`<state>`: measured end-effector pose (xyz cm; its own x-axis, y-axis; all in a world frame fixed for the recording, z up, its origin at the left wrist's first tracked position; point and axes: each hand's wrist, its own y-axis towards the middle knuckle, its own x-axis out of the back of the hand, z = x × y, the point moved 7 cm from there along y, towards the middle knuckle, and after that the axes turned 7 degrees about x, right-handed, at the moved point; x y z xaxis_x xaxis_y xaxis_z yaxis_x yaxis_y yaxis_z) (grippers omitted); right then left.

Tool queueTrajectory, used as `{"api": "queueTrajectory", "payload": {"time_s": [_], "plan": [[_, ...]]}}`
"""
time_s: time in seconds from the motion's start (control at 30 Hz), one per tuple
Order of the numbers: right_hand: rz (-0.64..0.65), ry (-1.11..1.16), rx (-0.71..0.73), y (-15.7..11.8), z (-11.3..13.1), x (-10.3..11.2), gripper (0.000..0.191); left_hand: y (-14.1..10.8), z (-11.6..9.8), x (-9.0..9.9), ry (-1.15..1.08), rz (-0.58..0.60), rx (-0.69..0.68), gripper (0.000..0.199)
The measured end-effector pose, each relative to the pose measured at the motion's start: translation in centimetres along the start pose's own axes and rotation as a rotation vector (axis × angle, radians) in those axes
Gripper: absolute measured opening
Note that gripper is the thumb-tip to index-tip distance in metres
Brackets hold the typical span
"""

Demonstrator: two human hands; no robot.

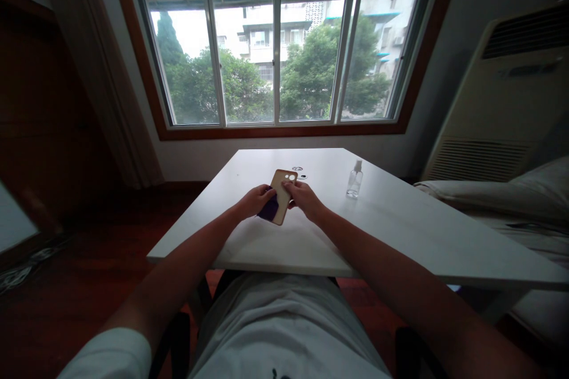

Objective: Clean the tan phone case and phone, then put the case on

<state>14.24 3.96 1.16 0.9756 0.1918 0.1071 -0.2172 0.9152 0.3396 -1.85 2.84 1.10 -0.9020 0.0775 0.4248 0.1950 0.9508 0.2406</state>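
Over the middle of the white table [249,249], a tan phone case [281,208] with round camera holes at its top is held up at a tilt. My right hand [304,196] grips its right edge near those holes, thumb lying on its face. A dark purple cloth [268,211] is pinched in my left hand [256,198] and lies against the lower left side of the case. My left fingers are partly hidden by the cloth. Just behind the case lie two small flat ring-shaped items [303,177], too small to name.
A clear spray bottle [354,180] stands upright on the table to the right. Beyond the far edge is a wall with a wide window [275,59]. A sofa [511,195] and a floor-standing air conditioner [493,106] are on the right; cables [26,266] lie on the floor at left.
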Motion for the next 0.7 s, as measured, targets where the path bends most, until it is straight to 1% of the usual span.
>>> {"api": "queueTrajectory", "payload": {"time_s": [0.07,0.2,0.23,0.27,0.37,0.4,0.43,0.5,0.57,0.7], "plan": [[0.075,-0.007,0.011,-0.4,0.0,-1.0,0.027,0.2,0.4,0.1,0.015,-0.046,0.013,0.035],[0.284,-0.024,0.016,-1.4,-0.4,-3.8,0.023,0.5,0.7,0.9,0.019,-0.148,0.022,0.034],[0.295,-0.022,0.024,-1.5,-0.4,-4.2,0.024,0.6,0.7,1.1,0.02,-0.173,0.022,0.034],[0.27,-0.02,0.038,-1.5,-0.4,-4.3,0.025,0.6,0.6,1.4,0.022,-0.198,0.023,0.034],[0.092,-0.016,0.104,-1.3,0.1,-3.5,0.037,0.7,0.5,1.9,0.028,-0.263,0.025,0.034],[0.055,-0.018,0.126,-1.2,0.4,-3.3,0.043,0.7,0.5,2.0,0.033,-0.278,0.027,0.034],[0.044,-0.025,0.145,-1.2,0.6,-3.2,0.05,0.7,0.5,2.0,0.038,-0.289,0.029,0.034],[0.077,-0.044,0.175,-1.3,1.1,-3.2,0.061,0.7,0.6,2.0,0.049,-0.306,0.036,0.034],[0.136,-0.082,0.192,-1.4,1.3,-3.3,0.067,0.7,0.7,2.1,0.059,-0.326,0.049,0.034],[0.252,-0.163,0.173,-1.8,1.0,-3.6,0.08,0.6,1.1,2.7,0.056,-0.366,0.083,0.035]]}}
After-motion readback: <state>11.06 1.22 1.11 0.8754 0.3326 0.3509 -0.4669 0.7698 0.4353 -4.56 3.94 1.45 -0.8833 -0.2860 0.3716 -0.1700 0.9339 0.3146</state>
